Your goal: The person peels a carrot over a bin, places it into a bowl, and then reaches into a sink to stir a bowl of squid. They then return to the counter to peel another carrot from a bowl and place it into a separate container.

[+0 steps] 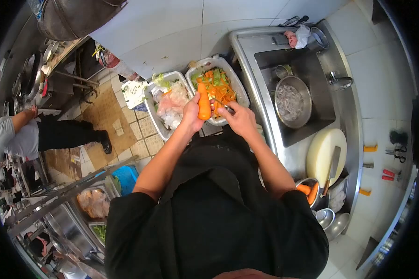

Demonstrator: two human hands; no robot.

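My left hand is closed around a large orange carrot, its thick end toward me. Close beside it, my right hand grips a peeler, mostly hidden by the fingers, at the carrot's right side. Beneath both hands stands a white bin holding orange peelings and green scraps. Touching it on the left is a second white bin with crumpled plastic bags and leaves.
At right, a metal sink holds a bowl of pale food. A round cutting board carries a cleaver; nearby, a bowl contains carrots. Another person stands at left. Trays of food are at lower left.
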